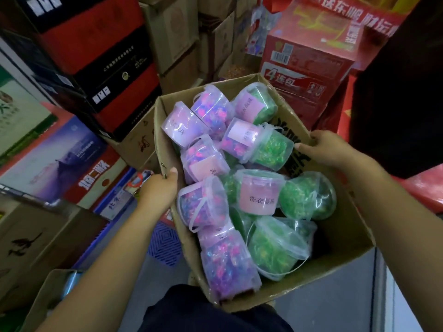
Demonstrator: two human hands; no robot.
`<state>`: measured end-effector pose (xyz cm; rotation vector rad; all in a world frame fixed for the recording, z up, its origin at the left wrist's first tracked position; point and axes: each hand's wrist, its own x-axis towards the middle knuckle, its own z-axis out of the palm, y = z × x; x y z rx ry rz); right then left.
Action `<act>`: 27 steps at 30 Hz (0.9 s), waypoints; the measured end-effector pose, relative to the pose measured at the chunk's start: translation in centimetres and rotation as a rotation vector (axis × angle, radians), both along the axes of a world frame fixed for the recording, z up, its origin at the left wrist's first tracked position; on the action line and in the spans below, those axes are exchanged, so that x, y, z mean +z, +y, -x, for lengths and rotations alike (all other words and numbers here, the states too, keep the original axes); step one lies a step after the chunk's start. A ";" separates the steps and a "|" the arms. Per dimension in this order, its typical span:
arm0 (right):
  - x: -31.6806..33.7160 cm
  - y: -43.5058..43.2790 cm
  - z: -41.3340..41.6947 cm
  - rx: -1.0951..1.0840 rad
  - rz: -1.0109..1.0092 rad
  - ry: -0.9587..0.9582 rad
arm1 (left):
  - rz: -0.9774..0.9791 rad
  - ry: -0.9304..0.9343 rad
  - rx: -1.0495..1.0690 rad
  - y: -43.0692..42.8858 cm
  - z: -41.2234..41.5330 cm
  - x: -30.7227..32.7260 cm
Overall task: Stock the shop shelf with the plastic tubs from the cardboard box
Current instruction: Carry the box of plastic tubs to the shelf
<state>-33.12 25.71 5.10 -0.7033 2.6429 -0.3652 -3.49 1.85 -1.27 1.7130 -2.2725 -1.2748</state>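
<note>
The left hand (159, 188) grips the left wall of the open brown cardboard box (345, 226). Its thumb is hooked over the top edge of the rim. Its fingers lie outside the wall and are hidden. The right hand (330, 149) grips the opposite, right wall near the far corner. Its fingers are curled over the rim and its thumb points inward along the wall. Both hands are closed on the box, which tilts slightly and rests against the dark clothing (215, 312) at its near edge.

All task items are inside the box, piled loosely on their sides and at mixed angles.
- Translucent round plastic tubs with pink and purple contents (203, 200) occupy the left half and the far end.
- Translucent round plastic tubs with green contents (275, 250) occupy the right half and the near centre.
- One tub with a pale pink printed label (260, 195) stands roughly upright at the centre.
- Each tub carries a thin clear bail handle and a lid.

A red printed carton marked with a large 4 (304, 75) stands beyond the far right corner of the box. A black and red carton stack (96, 56) stands beyond the far left corner. Plain brown cartons (177, 32) are stacked behind the far end. A blue and purple printed carton (60, 154) lies left of the box. A blue plastic grid panel (165, 243) lies below its left wall.
</note>
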 end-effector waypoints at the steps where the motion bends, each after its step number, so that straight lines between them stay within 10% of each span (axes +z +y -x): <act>1: 0.0 0.1 0.4 0.036 -0.007 -0.015 | 0.003 0.000 0.032 0.6 0.0 0.1; 27: -1.4 0.6 1.3 0.173 0.299 -0.274 | 0.136 0.180 0.232 4.3 -1.7 0.8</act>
